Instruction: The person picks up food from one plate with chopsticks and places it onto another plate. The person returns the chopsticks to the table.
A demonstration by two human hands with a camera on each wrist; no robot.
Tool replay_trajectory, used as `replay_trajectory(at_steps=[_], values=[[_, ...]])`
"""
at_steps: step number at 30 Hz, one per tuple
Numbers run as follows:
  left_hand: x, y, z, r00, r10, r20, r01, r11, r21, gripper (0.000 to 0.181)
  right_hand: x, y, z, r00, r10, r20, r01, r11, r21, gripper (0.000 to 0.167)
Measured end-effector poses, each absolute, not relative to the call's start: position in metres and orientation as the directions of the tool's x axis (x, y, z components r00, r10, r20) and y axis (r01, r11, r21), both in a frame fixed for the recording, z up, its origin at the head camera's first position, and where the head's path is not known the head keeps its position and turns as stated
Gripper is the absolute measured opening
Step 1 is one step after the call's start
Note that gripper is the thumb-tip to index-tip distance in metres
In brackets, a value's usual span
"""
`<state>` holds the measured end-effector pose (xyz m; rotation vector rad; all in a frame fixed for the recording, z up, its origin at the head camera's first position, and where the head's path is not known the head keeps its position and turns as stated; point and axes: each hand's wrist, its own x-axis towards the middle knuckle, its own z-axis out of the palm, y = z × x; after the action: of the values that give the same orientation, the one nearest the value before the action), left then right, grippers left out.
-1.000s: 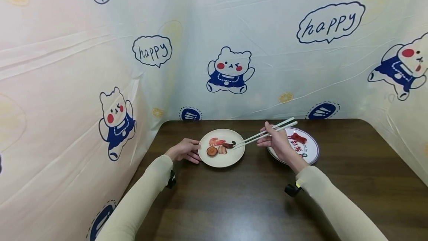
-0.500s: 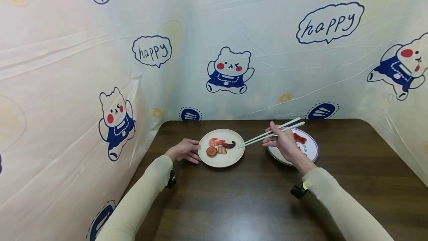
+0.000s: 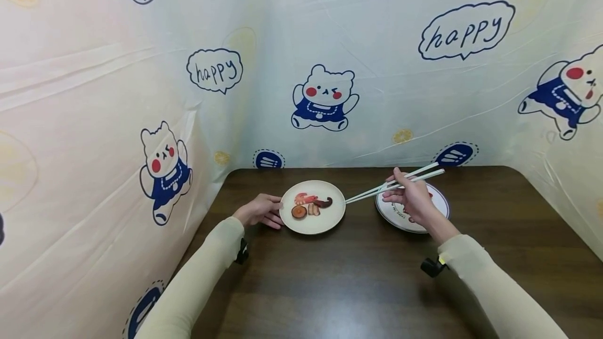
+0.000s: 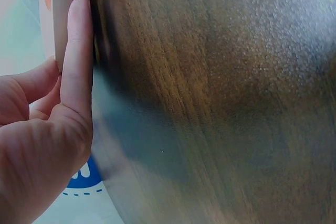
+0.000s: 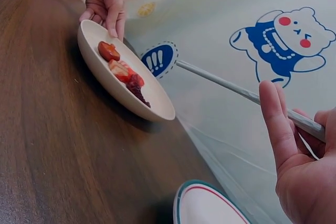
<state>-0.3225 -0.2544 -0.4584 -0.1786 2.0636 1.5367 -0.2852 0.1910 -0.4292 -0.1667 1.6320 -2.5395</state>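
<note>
My left hand [image 3: 260, 211] pinches the left rim of a cream plate [image 3: 327, 223], thumb over the edge and fingers at its side and below. On that plate lie a shrimp [image 3: 305, 199], a round brown mushroom slice [image 3: 299, 212], a small pinkish-brown piece [image 3: 313, 209] and a dark curled piece [image 3: 323, 203]. My right hand [image 3: 416, 202] holds a pair of pale chopsticks [image 3: 360, 197], their tips close together just off the cream plate's right edge with nothing between them. Below this hand stands a white plate [image 3: 440, 208], its red food piece mostly hidden by the hand.
The dark wooden table [image 3: 301, 286] extends toward me in front of both plates. A printed cloth [image 3: 377, 93] with cartoon bears hangs behind and along the sides. A black wrist camera [image 3: 432, 267] sits under the right sleeve.
My right hand and the chopsticks have moved right, the tips leaving the dark curled piece and passing beyond the cream plate's edge. My left hand and the cream plate stay put.
</note>
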Motion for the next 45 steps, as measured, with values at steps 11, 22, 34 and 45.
replay_trajectory(at_steps=[11,22,34,45], values=[[-0.324,-0.254,-0.458,-0.836,0.215,-0.505,-0.422,0.336,0.842,0.05,-0.285,0.204,-0.429,-0.991,-0.127,0.042,0.015,-0.414,-0.91,0.037],[-0.322,-0.254,-0.457,-0.841,0.217,-0.496,-0.413,0.337,0.846,0.049,-0.284,0.215,-0.43,-0.992,-0.128,0.006,0.05,-0.435,-0.899,0.036],[-0.321,-0.252,-0.453,-0.833,0.218,-0.508,-0.424,0.339,0.84,0.049,-0.281,0.228,-0.431,-0.991,-0.13,0.0,0.06,-0.459,-0.887,0.033],[-0.325,-0.254,-0.457,-0.832,0.212,-0.512,-0.427,0.341,0.837,0.049,-0.28,0.235,-0.432,-0.994,-0.11,0.004,0.049,-0.474,-0.879,0.032]])
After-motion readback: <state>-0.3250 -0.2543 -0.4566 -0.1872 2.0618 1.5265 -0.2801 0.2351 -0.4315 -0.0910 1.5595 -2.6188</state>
